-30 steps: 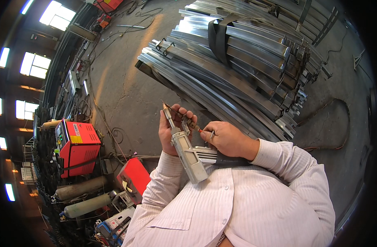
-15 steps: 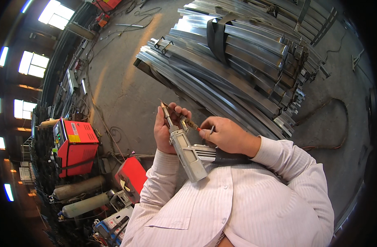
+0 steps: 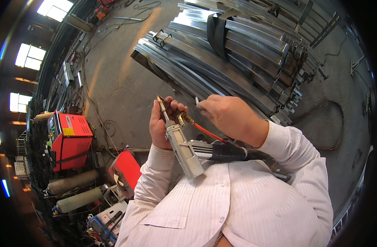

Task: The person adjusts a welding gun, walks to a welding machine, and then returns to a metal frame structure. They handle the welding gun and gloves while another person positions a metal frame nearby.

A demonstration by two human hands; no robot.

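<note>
Welding torch [image 3: 181, 145], as I read this silver tool, sits close to the chest, long axis slanting from its grey body at lower right up to a pointed copper tip [image 3: 159, 99] at upper left. I see the left hand [image 3: 160, 125] wrapped shut around the neck just under that tip, fingers curled over the front. The right hand [image 3: 226, 115] is just right of the tip, fingers pinched on something small at the brass fitting [image 3: 185, 119]; I cannot tell what it holds. An orange tube [image 3: 208, 132] runs from the fitting under the right hand toward the black hose [image 3: 231, 151]. Steel bars [image 3: 233, 49] lie stacked on the floor [image 3: 118, 78], well beyond both hands.
</note>
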